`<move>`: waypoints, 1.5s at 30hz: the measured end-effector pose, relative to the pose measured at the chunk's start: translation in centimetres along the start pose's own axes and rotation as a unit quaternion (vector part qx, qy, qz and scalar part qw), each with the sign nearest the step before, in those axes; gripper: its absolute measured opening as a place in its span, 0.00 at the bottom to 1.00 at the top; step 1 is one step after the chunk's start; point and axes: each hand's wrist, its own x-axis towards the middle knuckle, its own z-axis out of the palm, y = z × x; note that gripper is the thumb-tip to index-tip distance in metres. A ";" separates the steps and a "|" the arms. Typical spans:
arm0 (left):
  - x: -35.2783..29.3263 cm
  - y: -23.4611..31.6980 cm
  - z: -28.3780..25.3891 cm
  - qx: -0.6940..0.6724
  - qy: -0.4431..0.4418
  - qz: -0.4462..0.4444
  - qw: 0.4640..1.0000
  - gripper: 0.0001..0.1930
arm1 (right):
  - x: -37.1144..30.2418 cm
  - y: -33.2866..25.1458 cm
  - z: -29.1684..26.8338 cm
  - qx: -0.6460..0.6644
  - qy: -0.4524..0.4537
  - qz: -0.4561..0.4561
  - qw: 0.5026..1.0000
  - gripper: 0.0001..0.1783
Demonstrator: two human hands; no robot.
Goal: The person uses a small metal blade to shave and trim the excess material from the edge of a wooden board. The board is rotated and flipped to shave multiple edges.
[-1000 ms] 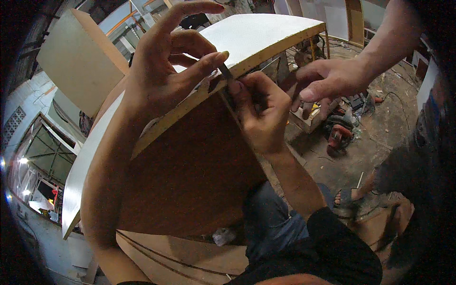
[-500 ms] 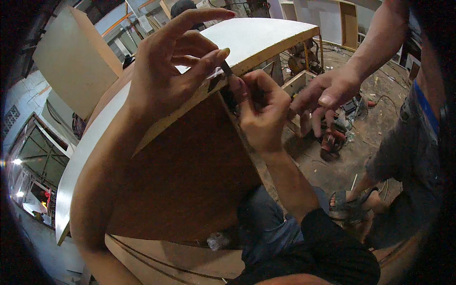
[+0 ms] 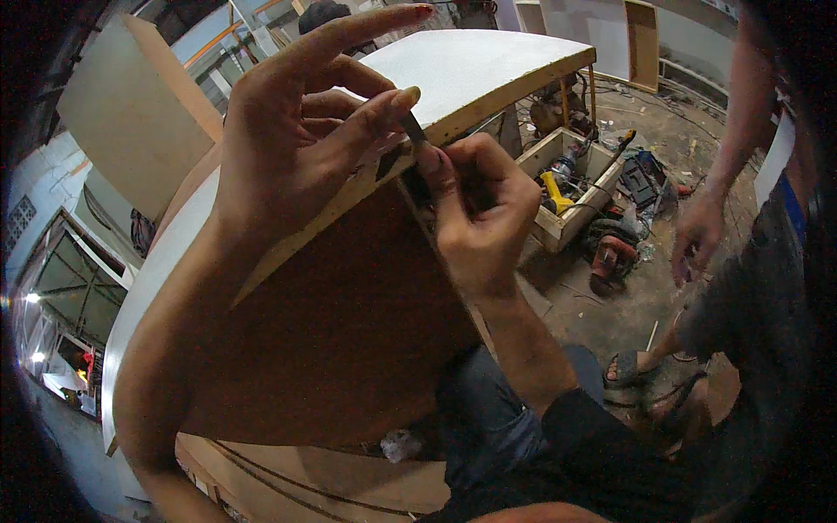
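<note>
A thin, flat dark-grey strip (image 3: 411, 127) spans the gap between my two hands, above the edge of a white-topped wooden panel (image 3: 488, 65). My left hand (image 3: 318, 131) pinches its upper end at the thumb tip, with the index finger stretched out above. Around the lower end my right hand (image 3: 488, 205) is closed, thumb pressed on the strip and fingers curled. The rest of the strip is hidden in that grip, so its exact kind cannot be made out. Below the pale raw edge, the panel's brown underside (image 3: 331, 340) shows.
A wooden box (image 3: 558, 231) with tools, one yellow-handled, stands on the floor to the right. Beside it lie a red power tool (image 3: 613, 261) and a black case (image 3: 643, 174). Another person's hand (image 3: 700, 235) hangs at far right. A tall board (image 3: 135, 113) stands back left.
The other person's hand has drawn back to the right from beside my right hand, uncovering the tool box. That person now has a white strip at the arm. My hands keep their hold, shifting only slightly.
</note>
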 end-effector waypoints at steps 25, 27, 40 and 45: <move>-0.1 -0.3 0.0 0.024 -0.007 0.068 0.997 0.26 | -0.3 1.0 -0.9 -0.008 -0.021 0.003 1.000 0.06; -0.1 0.0 0.1 0.056 -0.002 0.045 0.997 0.26 | -0.3 1.2 -1.0 -0.022 -0.020 0.000 1.000 0.06; 0.6 -0.8 0.1 0.021 0.005 0.081 0.997 0.20 | -0.3 1.1 -1.0 0.035 -0.035 0.022 0.999 0.06; 0.5 -0.9 0.1 0.028 0.009 0.054 0.998 0.21 | -0.2 0.8 -1.2 0.054 -0.064 0.048 0.995 0.08</move>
